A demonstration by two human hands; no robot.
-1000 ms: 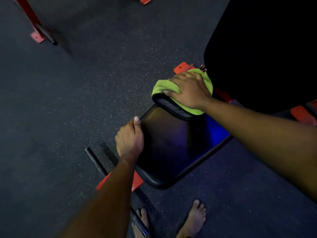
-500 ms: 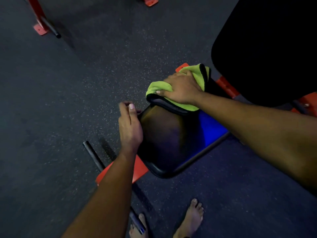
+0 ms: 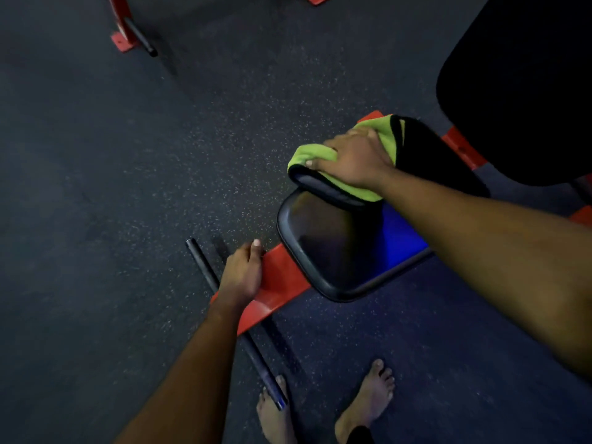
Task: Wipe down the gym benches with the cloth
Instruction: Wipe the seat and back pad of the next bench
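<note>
Green cloth (image 3: 309,154) gripped by right hand (image 3: 355,159) on bench pad (image 3: 333,248), left hand (image 3: 240,274) on red frame (image 3: 283,280) — grip unclear

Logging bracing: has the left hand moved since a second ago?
Yes. The left hand has come off the edge of the seat pad and drawn back, now beside the red frame.
</note>
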